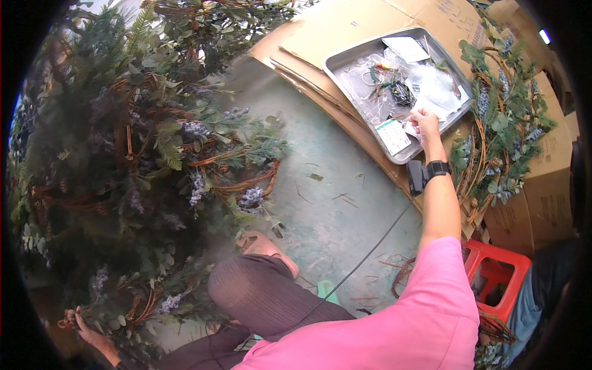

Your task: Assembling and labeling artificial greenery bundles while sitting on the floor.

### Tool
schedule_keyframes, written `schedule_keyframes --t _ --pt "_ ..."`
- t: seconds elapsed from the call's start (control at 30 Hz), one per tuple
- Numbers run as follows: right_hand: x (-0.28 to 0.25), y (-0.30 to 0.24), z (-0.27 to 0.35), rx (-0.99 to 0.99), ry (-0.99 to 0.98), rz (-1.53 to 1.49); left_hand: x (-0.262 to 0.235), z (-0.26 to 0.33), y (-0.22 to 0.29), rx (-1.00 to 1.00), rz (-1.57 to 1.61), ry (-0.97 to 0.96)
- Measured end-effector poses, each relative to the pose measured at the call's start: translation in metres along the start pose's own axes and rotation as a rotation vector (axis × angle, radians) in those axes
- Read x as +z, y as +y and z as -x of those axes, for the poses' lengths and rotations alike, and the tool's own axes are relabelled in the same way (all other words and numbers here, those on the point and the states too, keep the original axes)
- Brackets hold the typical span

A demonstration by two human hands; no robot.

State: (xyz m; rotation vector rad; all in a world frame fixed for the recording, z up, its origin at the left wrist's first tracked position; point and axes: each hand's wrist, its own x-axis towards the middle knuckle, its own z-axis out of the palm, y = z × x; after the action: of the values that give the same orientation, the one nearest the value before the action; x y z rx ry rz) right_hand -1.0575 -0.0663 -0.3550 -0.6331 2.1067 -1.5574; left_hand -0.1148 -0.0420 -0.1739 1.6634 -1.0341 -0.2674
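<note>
Clear crinkled plastic packets and small white paper cards [425, 102] lie right under your right hand [424, 120], which reaches forward into the shallow rectangular metal tray [345, 61] with fingers curled down on the loose pile; whether they have pinched a piece shut, you cannot tell. These bits look light, thin and slippery, so you would likely do best to nip one by an edge or corner rather than press on its flat face. Just to the right of that hand a vine wreath of green leaves and blue flower sprigs [499, 123] leans on brown cardboard boxes [549, 185]. Far down at your left, your left hand [79, 324] closes around a brown woven twig at the rim of a large leafy wreath pile [142, 160], springy and stiff there.
</note>
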Motion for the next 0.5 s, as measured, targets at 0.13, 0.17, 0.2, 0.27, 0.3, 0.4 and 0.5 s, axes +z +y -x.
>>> schedule_keyframes --t 0.13,0.17,0.2,0.27,0.3,0.4,0.5 --pt "-0.009 0.017 0.002 -0.068 -0.103 0.542 -0.017 -0.014 -0.024 0.211 -0.206 -0.09" --pt "-0.011 0.02 0.0 -0.139 -0.145 0.922 -0.015 -0.015 -0.025 0.181 -0.157 -0.075" --pt "0.009 -0.003 0.018 0.095 -0.197 0.765 -0.014 -0.012 -0.02 0.15 -0.119 -0.052" --pt "0.021 -0.01 0.026 0.127 -0.206 0.403 -0.027 -0.018 -0.035 0.308 -0.289 -0.076" --pt "0.022 -0.012 0.027 0.155 -0.212 0.042 -0.031 -0.021 -0.04 0.464 -0.46 -0.1" --pt "0.009 0.014 0.001 0.004 -0.104 0.189 -0.037 -0.03 -0.052 0.48 -0.469 -0.105" --pt "-0.005 0.045 -0.025 -0.283 0.071 0.669 -0.028 -0.011 -0.035 0.461 -0.602 -0.151"
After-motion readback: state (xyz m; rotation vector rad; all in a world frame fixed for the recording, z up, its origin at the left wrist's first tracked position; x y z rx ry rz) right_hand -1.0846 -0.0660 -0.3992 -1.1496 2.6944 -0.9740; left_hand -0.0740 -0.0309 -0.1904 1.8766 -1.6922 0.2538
